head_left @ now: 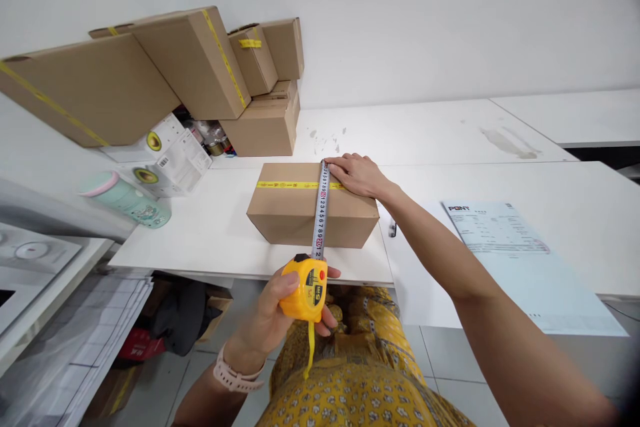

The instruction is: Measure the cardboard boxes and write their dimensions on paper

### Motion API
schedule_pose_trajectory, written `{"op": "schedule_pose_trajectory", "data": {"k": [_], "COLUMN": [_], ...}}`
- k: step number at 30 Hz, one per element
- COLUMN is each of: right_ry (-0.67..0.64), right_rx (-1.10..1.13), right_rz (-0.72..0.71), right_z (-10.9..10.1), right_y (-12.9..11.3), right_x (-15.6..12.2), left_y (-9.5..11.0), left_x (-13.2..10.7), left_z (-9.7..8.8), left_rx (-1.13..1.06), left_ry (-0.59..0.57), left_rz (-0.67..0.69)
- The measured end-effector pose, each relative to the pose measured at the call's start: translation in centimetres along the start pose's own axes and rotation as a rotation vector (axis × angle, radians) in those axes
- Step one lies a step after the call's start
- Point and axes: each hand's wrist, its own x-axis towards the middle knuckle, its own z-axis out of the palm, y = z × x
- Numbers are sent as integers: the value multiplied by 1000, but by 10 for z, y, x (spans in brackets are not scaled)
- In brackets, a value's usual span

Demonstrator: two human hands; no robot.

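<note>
The head view has the left hand (pixel 265 320) nearest, just off the desk's near edge, its fingers and thumb wrapped around a yellow tape measure (pixel 303 290). The metal blade (pixel 321 213) runs out from it across a closed carton (pixel 285 203), which sits on the desk (pixel 200 240) just behind that near edge. At the carton's far top edge, the right hand (pixel 359 175) lies loosely extended, grasping nothing, its fingers pressing near the blade's end. The step in hand looks to be measuring across the carton; the next move seems to call for keeping that end pinned and the blade straight for a reading. Rightward, a printed sheet (pixel 515 273) lies along the near edge; toward the desk's left edge is a green bottle (pixel 135 203), and beyond it, at the far left corner, stacked boxes (pixel 263 127).
</note>
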Motion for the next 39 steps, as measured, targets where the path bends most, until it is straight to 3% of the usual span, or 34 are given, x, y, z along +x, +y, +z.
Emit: {"op": "schedule_pose_trajectory", "data": {"k": [11,16,19,21,24,26,29,31,33,36,38,39], "right_ry": [55,371,545,636,628,505,401,424,511,593,498,422], "right_rx": [69,585,794,858,872,843,702,613,585,641,733,770], "right_rz": [-23,-5,-32,-39,-41,-94,-254,-295,-179,199,386,443], "right_z": [1,-27,-54,-61,-47,-27,-2,6,9,15,22,27], "right_y": [-2,-4,-9,-18,-41,-59,-76,-77,-67,-36,-12,-1], "right_x": [0,-11,-41,-70,-115,-138,-158,-163,-162,-151,-139,-132], "left_y": [-3,-4,-5,-7,-10,-12,-13,-11,-3,21,43,53], "left_x": [0,-7,-10,-9,-4,0,1,-2,-3,7,21,29], "left_z": [-4,-7,-5,-2,1,2,1,0,-5,-24,-47,-60], "left_rx": [57,293,571,702,772,791,805,790,722,564,454,371], "left_ry": [-8,-50,-64,-37,0,-1,19,64,142,392,597,644], "left_rz": [-13,-64,-98,-91,-34,16,104,176,309,674,876,887]}}
